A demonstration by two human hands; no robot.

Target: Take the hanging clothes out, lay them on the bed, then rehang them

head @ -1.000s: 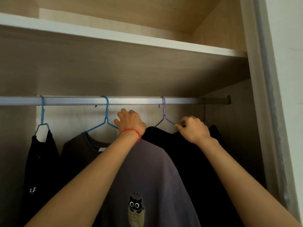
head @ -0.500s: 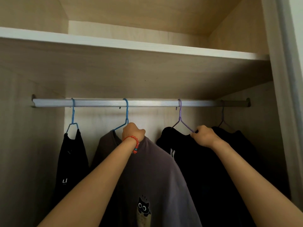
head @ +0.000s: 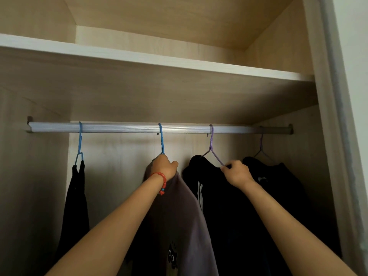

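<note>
Over the last second we have closed our left hand (head: 164, 166) round the neck of the blue hanger (head: 161, 139), where before the fingers lay spread over its shoulder, and our right hand (head: 237, 173) has slid down the purple hanger (head: 212, 145) to pinch its right arm. Both hooks are still on the rail (head: 139, 127), so we judge the lift-off is next and nothing has yet gone to the bed. Both arms reach up and forward, wrists just under the rail. The grey cat T-shirt (head: 179, 216) hangs below our left hand, the black garment (head: 229, 216) below our right.
</note>
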